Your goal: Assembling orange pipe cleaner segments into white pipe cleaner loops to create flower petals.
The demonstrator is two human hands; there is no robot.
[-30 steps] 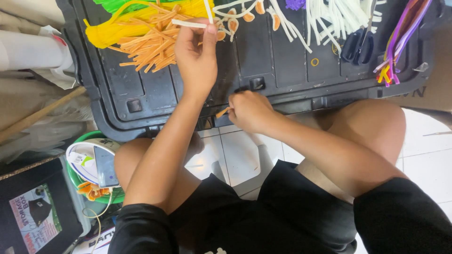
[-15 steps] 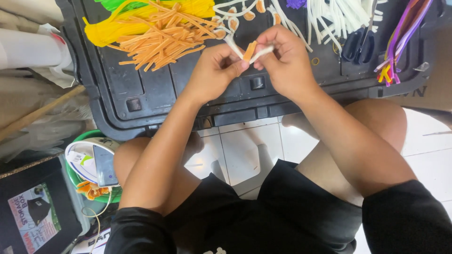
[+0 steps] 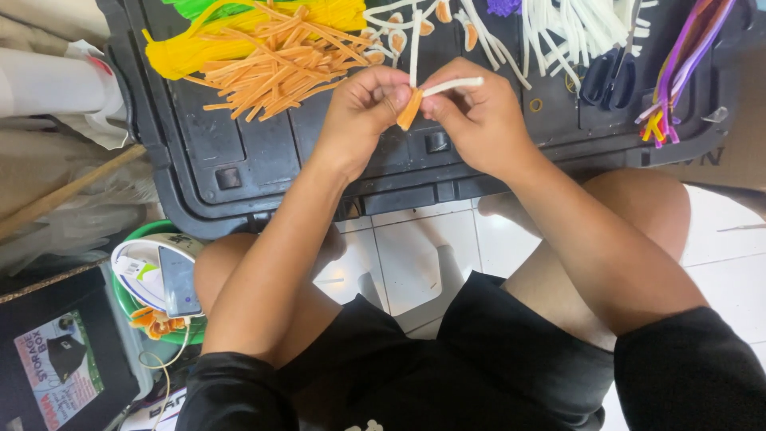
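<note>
Here, a short orange pipe cleaner [image 3: 409, 109] is pinched between the thumb and fingers of the left hand [image 3: 361, 112]; a white pipe cleaner [image 3: 451, 84] is pinched by the fingertips of the right hand [image 3: 479, 120], its free ends sticking up and to the right; both pieces are held together above the black plastic lid [image 3: 263, 160]; a heap of orange pieces [image 3: 275, 68] is spread on the lid beside yellow ones [image 3: 183, 52]; white pieces [image 3: 574, 28] and black scissors [image 3: 608, 78] are laid further right; a phone [image 3: 179, 279] is rested on a green bowl [image 3: 124, 299] near the left knee.
</note>
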